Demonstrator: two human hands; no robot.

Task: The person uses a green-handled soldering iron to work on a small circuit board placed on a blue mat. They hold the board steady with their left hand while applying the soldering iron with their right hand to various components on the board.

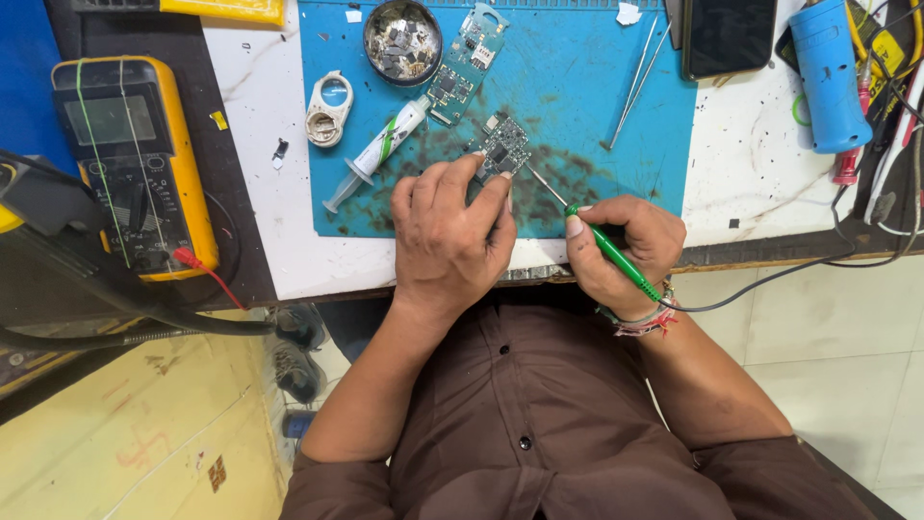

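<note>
My left hand (pixel 448 236) rests on the blue work mat (pixel 597 125), its fingertips pinning a small circuit board (pixel 502 147). In my right hand (pixel 626 252) is a green-handled soldering iron (pixel 608 248), held like a pen. Its thin metal tip (pixel 544 185) reaches up-left to the lower edge of that small board. A longer green circuit board (pixel 465 65) lies further back on the mat.
A flux syringe (pixel 380 149) lies left of the board, a round tin of small parts (pixel 402 40) behind it. Tweezers (pixel 635 82), a dark phone (pixel 729 36) and a blue hot-air tool (pixel 831 77) sit at the right. A yellow multimeter (pixel 135 164) stands at the left.
</note>
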